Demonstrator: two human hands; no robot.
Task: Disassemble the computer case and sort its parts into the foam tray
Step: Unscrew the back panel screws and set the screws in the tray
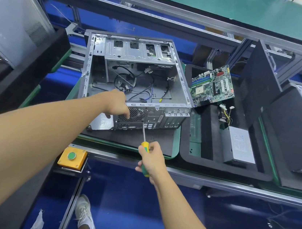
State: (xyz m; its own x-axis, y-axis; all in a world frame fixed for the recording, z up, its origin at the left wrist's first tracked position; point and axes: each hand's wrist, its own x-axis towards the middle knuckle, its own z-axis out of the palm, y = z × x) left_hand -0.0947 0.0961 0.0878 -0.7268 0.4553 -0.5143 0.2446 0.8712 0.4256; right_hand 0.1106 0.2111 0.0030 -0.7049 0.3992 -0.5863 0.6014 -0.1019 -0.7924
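An open metal computer case [184, 89] lies on its side on a black mat, with loose cables inside. My left hand [116, 103] rests on the case's near rear wall, fingers curled over the edge by the fan grille [137, 113]. My right hand [151, 159] grips a yellow and green screwdriver [145, 132], whose tip touches the rear panel just right of the grille. To the right stands the black foam tray [185, 156] holding a green motherboard [213, 84] and a grey power supply [240, 144] with its wires.
A yellow box with a green button [72, 157] sits on the bench's front rail. Another case [15, 21] stands at the left and more dark cases [296, 132] at the right. An aluminium frame [159, 7] crosses above. My shoes show on the blue floor.
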